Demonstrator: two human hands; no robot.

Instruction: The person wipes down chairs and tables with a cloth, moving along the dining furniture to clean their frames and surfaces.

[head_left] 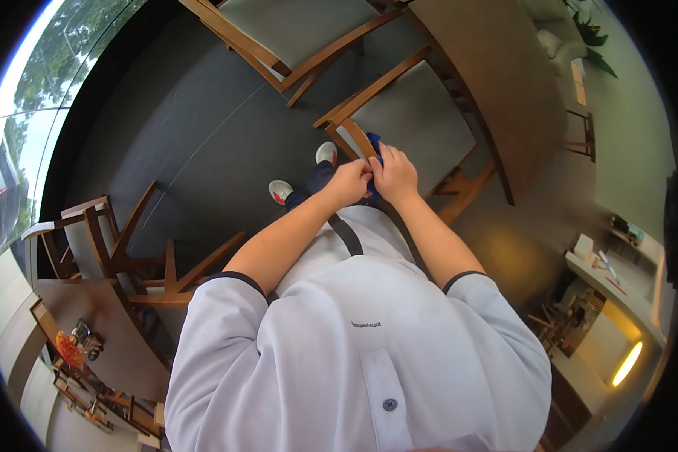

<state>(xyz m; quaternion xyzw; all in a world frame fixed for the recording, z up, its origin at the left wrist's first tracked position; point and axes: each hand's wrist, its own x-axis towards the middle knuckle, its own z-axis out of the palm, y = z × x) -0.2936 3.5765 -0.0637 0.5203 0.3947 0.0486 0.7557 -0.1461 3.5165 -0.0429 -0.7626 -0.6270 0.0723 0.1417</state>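
Both of my hands meet at the wooden back of a chair point(364, 141). A blue cloth point(374, 138) shows there, partly covered by my fingers, and more blue lies just below them. My right hand point(396, 175) is closed over the cloth at the chair back. Pressed against it, my left hand point(349, 184) has its fingers bent together at my right thumb; what they pinch is too small to tell. The chair's grey seat point(418, 124) extends beyond my right hand.
A wooden table point(497, 83) stands beyond the chair, with another grey-seated chair point(297, 34) at the upper middle. My shoes point(280, 190) are on the dark floor point(196, 128). More chairs point(94, 241) and a table with orange flowers point(69, 349) are at left.
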